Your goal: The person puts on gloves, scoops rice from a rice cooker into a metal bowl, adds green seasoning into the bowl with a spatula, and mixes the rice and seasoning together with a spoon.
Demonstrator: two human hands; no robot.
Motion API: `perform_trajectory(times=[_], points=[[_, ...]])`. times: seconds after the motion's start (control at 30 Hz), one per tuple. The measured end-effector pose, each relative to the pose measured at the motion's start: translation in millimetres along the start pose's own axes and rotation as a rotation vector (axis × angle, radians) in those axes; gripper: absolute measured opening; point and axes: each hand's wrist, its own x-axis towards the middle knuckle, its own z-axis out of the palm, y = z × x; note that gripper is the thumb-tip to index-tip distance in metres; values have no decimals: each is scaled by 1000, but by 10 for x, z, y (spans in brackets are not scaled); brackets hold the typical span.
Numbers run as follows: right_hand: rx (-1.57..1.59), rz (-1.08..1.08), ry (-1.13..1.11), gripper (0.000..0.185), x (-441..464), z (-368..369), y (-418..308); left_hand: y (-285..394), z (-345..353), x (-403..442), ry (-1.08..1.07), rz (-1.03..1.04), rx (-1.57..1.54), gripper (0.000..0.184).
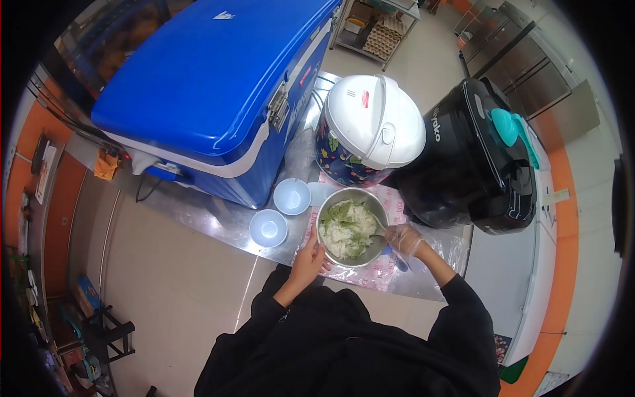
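Note:
A round metal bowl [375, 206] stands before me on the table, holding white rice mixed with shredded green leaves [346, 229]. My left hand [308, 263] grips its near left rim, fingers on the outside and thumb close to the edge. In a clear plastic glove, my right hand [405, 239] is closed around the handle of a metal spoon [378, 233]. The spoon's head dips into the rice at the bowl's right side, partly covered by it. Two light blue bowls [268, 228] sit left of the metal bowl.
Behind the bowl stands a white-lidded rice cooker [364, 119]. A black cooker [456, 159] with a turquoise scoop [505, 127] on top is at right. A large blue cooler box [218, 73] fills the left. Pink printed plastic [377, 278] covers part of the metal table.

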Motion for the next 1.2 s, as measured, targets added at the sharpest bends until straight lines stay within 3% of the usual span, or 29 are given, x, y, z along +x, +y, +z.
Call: perform_trajectory(times=[0.13,0.23,0.37,0.47,0.57,0.6,0.67,0.73,0.8,0.87,1.0,1.1,1.2], points=[[-86,-201,92,22,-163,221,-315,-36,-22,10,-22,3,-63,61],[-682,79,26,33,-370,266,-998,-4,-34,24,-16,26,-72,61],[-795,190,52,47,-492,730,-1347,-61,37,16,-25,30,-138,60],[-920,121,100,44,-312,1246,-979,-51,18,37,-32,38,-137,61],[-852,115,167,42,-435,749,-1285,-14,-11,19,-37,33,-75,62],[-784,183,120,31,-369,566,-1288,-4,-17,18,-39,30,-45,63],[-798,95,210,20,-182,420,-830,-19,-3,12,21,40,50,62],[-932,54,245,23,-114,172,-847,-27,-16,11,84,61,210,61],[-828,212,177,27,-176,-120,-1196,-23,-60,33,161,97,428,59],[-785,304,124,34,-270,-332,-1483,4,-68,79,180,109,367,56],[-774,238,152,35,-110,82,-1094,21,-57,147,156,140,159,56],[-824,219,158,21,-28,602,-706,-7,-38,159,122,77,36,56],[-795,212,213,28,69,591,-465,6,-63,181,125,39,239,57]])
